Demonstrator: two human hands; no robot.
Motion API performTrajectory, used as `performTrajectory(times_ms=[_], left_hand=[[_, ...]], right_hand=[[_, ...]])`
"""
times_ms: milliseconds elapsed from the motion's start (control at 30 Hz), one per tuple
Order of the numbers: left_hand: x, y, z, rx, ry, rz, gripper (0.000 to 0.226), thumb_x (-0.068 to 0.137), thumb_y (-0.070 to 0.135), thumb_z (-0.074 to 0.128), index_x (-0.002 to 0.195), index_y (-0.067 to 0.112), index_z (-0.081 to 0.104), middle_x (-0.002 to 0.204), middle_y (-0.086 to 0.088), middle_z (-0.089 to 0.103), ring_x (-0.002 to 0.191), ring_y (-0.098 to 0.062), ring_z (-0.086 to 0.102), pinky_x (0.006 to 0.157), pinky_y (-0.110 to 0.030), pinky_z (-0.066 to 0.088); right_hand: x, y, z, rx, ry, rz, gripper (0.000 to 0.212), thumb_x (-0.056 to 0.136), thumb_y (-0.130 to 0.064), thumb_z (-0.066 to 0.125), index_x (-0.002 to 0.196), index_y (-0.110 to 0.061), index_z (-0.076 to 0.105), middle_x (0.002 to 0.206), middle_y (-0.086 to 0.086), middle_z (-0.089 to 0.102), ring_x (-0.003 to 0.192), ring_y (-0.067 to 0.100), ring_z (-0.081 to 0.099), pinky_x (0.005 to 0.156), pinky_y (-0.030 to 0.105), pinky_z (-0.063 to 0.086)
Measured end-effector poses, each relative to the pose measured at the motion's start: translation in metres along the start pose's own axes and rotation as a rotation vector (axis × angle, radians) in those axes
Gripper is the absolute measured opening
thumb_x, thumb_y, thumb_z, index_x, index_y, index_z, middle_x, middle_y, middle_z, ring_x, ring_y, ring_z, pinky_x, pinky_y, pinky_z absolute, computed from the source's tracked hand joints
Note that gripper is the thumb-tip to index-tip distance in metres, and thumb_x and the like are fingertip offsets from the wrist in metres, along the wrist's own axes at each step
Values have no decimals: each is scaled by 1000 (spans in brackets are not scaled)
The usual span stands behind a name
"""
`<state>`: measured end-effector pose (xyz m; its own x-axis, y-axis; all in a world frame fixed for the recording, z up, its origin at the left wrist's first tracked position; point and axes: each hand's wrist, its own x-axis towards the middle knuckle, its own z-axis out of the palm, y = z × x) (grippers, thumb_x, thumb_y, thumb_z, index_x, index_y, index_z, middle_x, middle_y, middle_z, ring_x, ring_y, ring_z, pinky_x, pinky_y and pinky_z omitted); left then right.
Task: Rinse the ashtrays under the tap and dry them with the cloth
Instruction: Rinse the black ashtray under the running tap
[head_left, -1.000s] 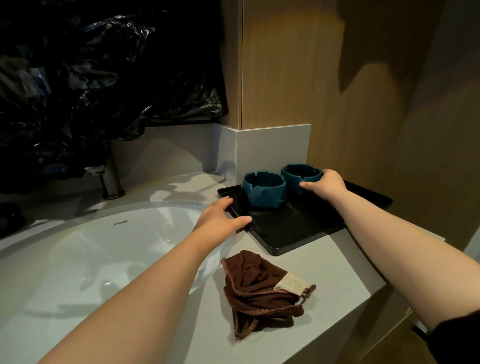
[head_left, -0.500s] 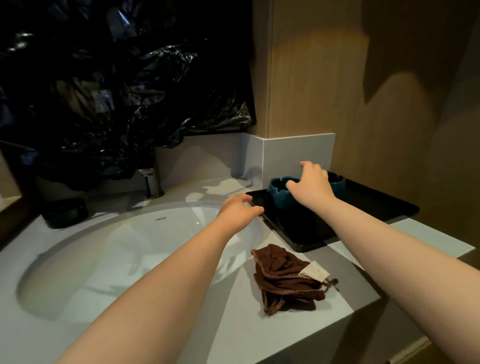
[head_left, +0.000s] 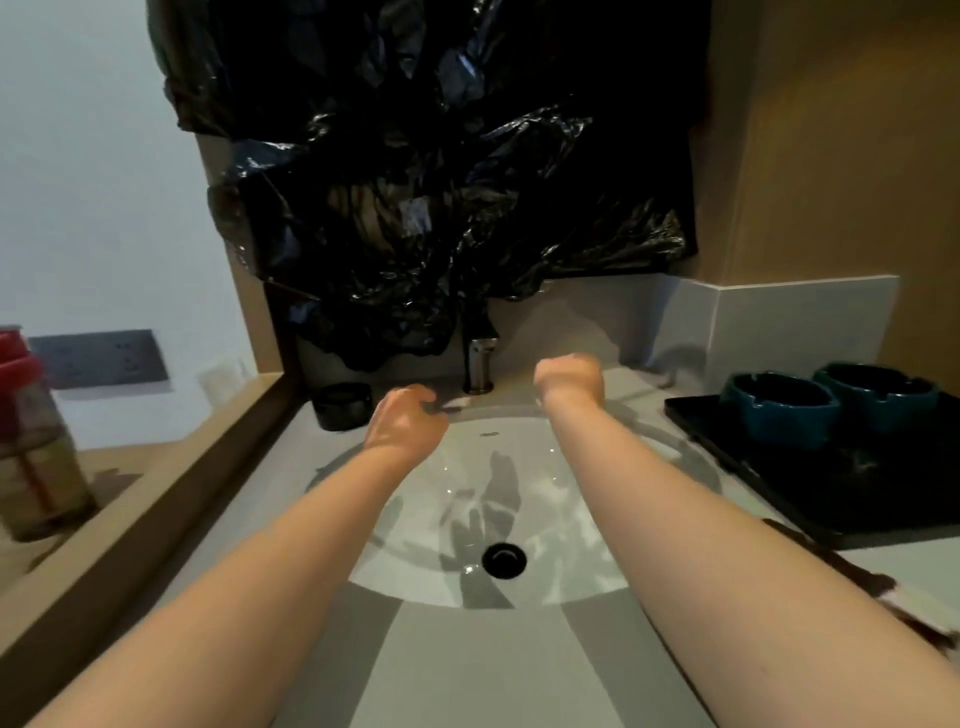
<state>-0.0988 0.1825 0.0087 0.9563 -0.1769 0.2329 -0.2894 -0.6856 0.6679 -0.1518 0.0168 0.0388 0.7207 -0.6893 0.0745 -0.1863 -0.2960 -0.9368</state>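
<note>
The left grip (head_left: 405, 427) hangs over the far rim of the sink (head_left: 582, 561), fingers loosely curled and released, holding nothing. The right grip (head_left: 570, 382) is a little farther and to the right. Its fingers are folded away from the camera, so I cannot tell whether it is clenched or only bent; nothing shows in it. Between the two, at the far edge of the surface (head_left: 493, 670), stands the tap (head_left: 480, 364), its top covered by black plastic sheeting (head_left: 441, 182). No water can be seen running.

The ashtrays sit well off to the right, side by side on a black tray (head_left: 857, 493): the left ashtray (head_left: 779, 410) and the right ashtray (head_left: 878, 389), neither touched. The cloth (head_left: 878, 584) lies near the tray's near corner, partly hidden by the right forearm.

The step in hand looks like turning on the tap, before any rinsing. Next, one grip must find the handle under the plastic, then the other should fetch an ashtray.
</note>
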Motion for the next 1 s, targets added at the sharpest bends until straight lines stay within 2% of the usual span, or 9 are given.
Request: performTrajectory(times_ms=[100,200,267,367,500,700,833,900,1000], left_hand=[[21,-35,-14,23,109,-68,63,82,26,66,141,17,44,143,-9,41,130,-29,41,105,-34,37],[46,-57,-23,103,178,-156,78,81,32,70,148,18,31,150,-11,29,135,-32,34,109,-40,34],[62,-67,-27,95,180,-246,92,80,40,73,152,20,19,153,-11,24,138,-33,31,110,-42,34],[79,-79,-29,43,146,-280,105,76,47,76,153,19,11,152,-13,28,136,-36,36,110,-46,37],[91,-87,-23,33,155,-272,107,74,47,77,153,18,11,148,-16,34,127,-37,46,102,-44,45],[87,-86,-21,147,206,-260,90,77,38,76,149,17,26,139,-16,40,112,-36,57,87,-40,51],[75,-68,-13,113,200,-159,88,73,39,77,146,22,31,137,-12,41,120,-33,51,96,-40,49],[64,-47,-1,50,174,-86,89,72,39,77,147,24,31,138,-10,39,124,-32,48,100,-38,45],[42,-15,22,-44,82,-23,91,70,43,77,146,29,29,133,-7,40,118,-28,53,94,-32,48]], right_hand=[[-10,32,37,-209,-37,-73,33,90,-20,51,122,-11,55,129,10,53,114,29,54,90,30,44],[-6,48,55,-432,-110,-177,40,91,-25,50,129,-14,47,138,6,40,125,26,42,98,32,40],[1,49,58,-493,-90,-274,38,93,-27,46,129,-15,47,137,5,40,127,24,38,99,33,38],[7,52,62,-622,-128,-297,40,93,-31,46,130,-15,46,136,5,41,128,24,38,99,34,39],[11,57,60,-715,-155,-282,42,92,-33,47,131,-16,46,138,4,40,129,22,37,99,34,41],[11,58,59,-733,-173,-261,44,92,-35,48,131,-16,46,141,3,38,132,22,34,100,35,40],[15,60,58,-650,-172,-243,45,94,-36,46,132,-13,46,141,5,40,132,22,34,99,35,40],[19,61,56,-561,-145,-231,43,93,-34,47,130,-12,48,136,7,45,127,25,40,96,34,40],[30,62,49,-279,-68,-178,43,90,-29,51,127,-8,52,129,13,53,117,30,50,92,31,41]])
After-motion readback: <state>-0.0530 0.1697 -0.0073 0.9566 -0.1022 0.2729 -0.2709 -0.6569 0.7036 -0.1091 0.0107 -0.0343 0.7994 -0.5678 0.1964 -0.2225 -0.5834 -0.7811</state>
